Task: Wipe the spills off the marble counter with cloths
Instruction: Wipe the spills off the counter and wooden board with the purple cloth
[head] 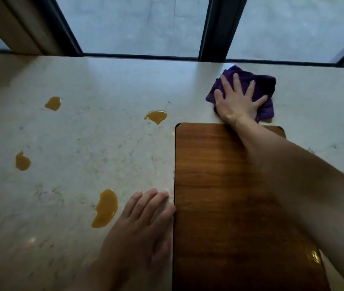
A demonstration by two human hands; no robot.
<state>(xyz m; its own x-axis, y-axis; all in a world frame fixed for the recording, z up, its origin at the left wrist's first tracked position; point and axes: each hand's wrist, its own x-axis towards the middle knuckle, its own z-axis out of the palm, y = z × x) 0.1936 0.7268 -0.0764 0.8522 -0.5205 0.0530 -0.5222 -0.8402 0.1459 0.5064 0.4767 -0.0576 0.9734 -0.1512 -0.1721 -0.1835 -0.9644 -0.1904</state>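
Observation:
A crumpled purple cloth (pixel 263 85) lies on the pale marble counter (pixel 104 85) near the window. My right hand (pixel 237 99) presses flat on it with fingers spread. My left hand (pixel 143 219) rests flat on the counter beside the left edge of a wooden board, fingers straight. Several orange-yellow spills dot the counter: one by my left hand (pixel 105 207), one at the left (pixel 22 161), one far left (pixel 53 103) and one in the middle (pixel 156 116).
A dark wooden board (pixel 219 196) lies on the counter under my right forearm. Dark window frames (pixel 215 28) run along the counter's far edge.

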